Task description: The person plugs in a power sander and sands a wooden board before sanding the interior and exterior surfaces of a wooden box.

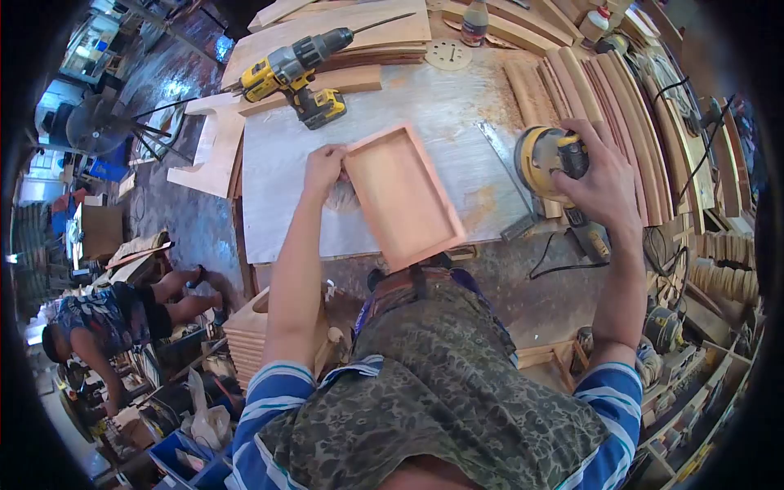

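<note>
A shallow rectangular wooden tray with a raised rim is tilted over the front of the workbench. My left hand is closed on its upper left corner. My right hand grips a yellow and black orbital sander, held up to the right of the tray and apart from it. The sander's round pad faces left, toward the tray. Between the two lies a metal try square on the bench. A yellow cordless drill with a long bit rests beyond my left hand.
The pale workbench top carries stacked curved wood strips at right and boards at back. A bottle and a sanding disc are at the far side. A black cord hangs at right. Another person bends at left.
</note>
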`<state>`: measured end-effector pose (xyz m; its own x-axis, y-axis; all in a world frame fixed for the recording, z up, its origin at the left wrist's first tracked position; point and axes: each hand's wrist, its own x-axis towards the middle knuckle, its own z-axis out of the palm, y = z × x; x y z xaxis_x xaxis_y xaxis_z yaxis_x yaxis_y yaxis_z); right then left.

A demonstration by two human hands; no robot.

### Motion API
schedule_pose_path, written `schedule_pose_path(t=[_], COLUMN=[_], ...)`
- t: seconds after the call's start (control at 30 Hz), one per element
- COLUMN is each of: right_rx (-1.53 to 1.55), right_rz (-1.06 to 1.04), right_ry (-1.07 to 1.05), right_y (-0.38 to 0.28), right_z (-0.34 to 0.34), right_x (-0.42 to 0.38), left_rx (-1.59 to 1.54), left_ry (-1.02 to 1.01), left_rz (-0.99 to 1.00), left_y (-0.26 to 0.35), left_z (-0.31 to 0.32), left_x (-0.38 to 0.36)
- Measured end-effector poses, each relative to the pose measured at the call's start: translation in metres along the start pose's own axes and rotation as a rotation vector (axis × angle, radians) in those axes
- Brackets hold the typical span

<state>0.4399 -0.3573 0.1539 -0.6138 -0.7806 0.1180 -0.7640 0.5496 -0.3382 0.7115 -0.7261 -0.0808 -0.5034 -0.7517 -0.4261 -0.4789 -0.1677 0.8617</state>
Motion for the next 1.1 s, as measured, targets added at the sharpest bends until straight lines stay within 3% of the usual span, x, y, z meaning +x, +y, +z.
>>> schedule_pose_path(t=[0.07, 0.1, 0.17, 0.27, 0.4, 0.47, 0.57, 0.67, 0.87, 1.1], right_rx=[0.001, 0.002, 0.005, -0.008, -0.03, -0.068, -0.114, -0.183, -0.187, -0.248], right_rz=[-0.022, -0.022, -0.037, -0.067, -0.107, -0.084, -0.052, -0.115, -0.051, -0.056], right_ry=[-0.008, -0.024, -0.032, -0.083, -0.101, -0.14, -0.234, -0.193, -0.27, -0.223], right_y=[-0.002, -0.002, 0.001, -0.005, -0.024, -0.031, -0.051, -0.056, -0.071, -0.087], right_z=[-0.004, -0.004, -0.005, -0.001, 0.016, 0.034, 0.06, 0.097, 0.117, 0.112], right_x=[-0.002, -0.004, -0.005, -0.009, -0.015, -0.018, -0.008, 0.013, 0.054, 0.029], left_rx=[0.369, 0.371, 0.735, 0.62, 0.652, 0.895, 0.847, 0.82, 0.737, 0.692], left_ry=[0.274, 0.271, 0.363, 0.357, 0.417, 0.284, 0.243, 0.267, 0.277, 0.247], left_rz=[0.104, 0.088, 0.308, 0.427, 0.522, 0.624, 0.654, 0.628, 0.566, 0.515], left_y=[-0.015, -0.024, -0.034, -0.006, -0.027, -0.051, -0.055, -0.044, -0.047, -0.035], left_z=[-0.01, -0.017, -0.027, -0.016, 0.006, 0.006, 0.006, 0.011, 0.015, 0.016], left_x=[-0.035, -0.053, -0.077, -0.09, -0.035, -0.018, -0.012, -0.019, -0.019, -0.037])
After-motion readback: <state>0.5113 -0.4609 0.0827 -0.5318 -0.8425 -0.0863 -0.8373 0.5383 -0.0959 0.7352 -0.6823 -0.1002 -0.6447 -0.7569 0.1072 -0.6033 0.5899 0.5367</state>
